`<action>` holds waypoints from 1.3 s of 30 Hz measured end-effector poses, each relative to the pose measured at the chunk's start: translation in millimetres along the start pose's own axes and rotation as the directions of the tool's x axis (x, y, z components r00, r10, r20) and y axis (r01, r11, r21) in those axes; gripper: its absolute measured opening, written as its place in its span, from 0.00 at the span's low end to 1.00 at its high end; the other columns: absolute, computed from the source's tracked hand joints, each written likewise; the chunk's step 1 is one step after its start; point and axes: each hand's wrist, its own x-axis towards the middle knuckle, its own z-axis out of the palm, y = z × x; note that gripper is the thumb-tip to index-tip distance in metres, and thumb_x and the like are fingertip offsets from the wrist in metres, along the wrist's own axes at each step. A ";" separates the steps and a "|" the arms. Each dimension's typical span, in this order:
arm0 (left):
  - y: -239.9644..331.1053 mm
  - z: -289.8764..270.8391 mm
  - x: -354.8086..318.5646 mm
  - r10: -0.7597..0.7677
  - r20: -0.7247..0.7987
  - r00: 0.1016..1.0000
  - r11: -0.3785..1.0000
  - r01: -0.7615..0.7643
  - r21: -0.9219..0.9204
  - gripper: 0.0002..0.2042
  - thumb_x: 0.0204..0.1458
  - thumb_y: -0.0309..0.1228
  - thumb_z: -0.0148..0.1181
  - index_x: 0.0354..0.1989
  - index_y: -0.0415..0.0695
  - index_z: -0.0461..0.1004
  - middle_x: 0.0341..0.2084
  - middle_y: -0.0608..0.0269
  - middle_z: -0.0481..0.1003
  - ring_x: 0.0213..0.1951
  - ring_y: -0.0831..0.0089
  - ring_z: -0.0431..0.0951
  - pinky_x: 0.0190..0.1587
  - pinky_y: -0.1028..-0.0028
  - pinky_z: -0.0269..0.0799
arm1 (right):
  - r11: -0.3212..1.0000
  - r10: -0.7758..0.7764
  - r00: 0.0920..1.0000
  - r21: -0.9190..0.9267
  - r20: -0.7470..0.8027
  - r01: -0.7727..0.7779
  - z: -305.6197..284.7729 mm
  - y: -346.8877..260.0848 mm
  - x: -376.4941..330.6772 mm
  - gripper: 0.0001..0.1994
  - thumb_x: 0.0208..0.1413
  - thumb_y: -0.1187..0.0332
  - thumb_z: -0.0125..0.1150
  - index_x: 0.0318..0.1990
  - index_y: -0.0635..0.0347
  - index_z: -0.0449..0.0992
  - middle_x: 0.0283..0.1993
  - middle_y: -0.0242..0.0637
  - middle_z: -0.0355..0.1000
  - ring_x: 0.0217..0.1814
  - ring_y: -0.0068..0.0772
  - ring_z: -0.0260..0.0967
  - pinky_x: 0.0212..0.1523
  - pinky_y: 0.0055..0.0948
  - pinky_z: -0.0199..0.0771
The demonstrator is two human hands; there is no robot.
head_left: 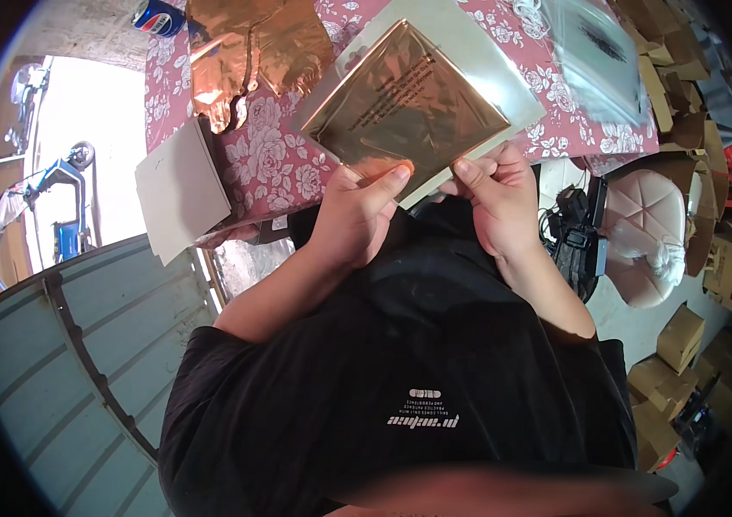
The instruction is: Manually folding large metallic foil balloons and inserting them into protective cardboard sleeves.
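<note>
A shiny gold square foil sheet (405,99) lies on a pale square card (504,77), both held tilted over the table edge. My left hand (353,215) pinches the lower corner of the foil sheet with thumb on top. Just to the right, my right hand (495,198) grips the lower edge of the card and foil. Dark print runs across the foil's face.
A table with a red floral cloth (267,164) carries crumpled copper foil (245,52), a grey card (181,189) overhanging the left edge, a blue can (156,15) and clear plastic bags (594,52). Cardboard boxes (681,336) and a padded white chair (642,237) stand at right.
</note>
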 end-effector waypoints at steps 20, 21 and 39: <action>79.4 -20.5 31.7 0.141 0.112 0.984 0.859 -0.178 0.479 0.17 0.63 0.24 0.61 0.59 0.31 0.73 0.45 0.56 0.83 0.46 0.77 0.81 0.50 0.75 0.76 | 0.988 0.036 0.998 -0.154 0.052 -0.028 -39.6 -24.1 2.8 0.12 0.64 0.77 0.64 0.54 0.58 0.78 0.43 0.28 0.80 0.43 0.18 0.76 0.40 0.22 0.77; 76.3 -19.7 28.8 0.139 0.112 0.984 0.861 -0.176 0.477 0.17 0.63 0.24 0.61 0.59 0.31 0.73 0.45 0.56 0.83 0.46 0.77 0.81 0.50 0.75 0.76 | 0.987 0.037 0.998 -0.156 0.049 -0.029 -44.4 -21.6 2.2 0.12 0.64 0.77 0.64 0.54 0.58 0.78 0.43 0.28 0.80 0.43 0.18 0.76 0.40 0.22 0.77; 59.7 -35.1 16.5 0.243 -0.044 0.969 0.906 -0.210 0.368 0.12 0.71 0.34 0.55 0.49 0.38 0.78 0.38 0.69 0.77 0.40 0.82 0.74 0.47 0.77 0.70 | 0.936 0.084 0.982 -0.350 0.167 -0.020 -35.0 -35.3 -3.0 0.04 0.62 0.77 0.67 0.41 0.61 0.78 0.36 0.26 0.77 0.35 0.17 0.73 0.35 0.19 0.73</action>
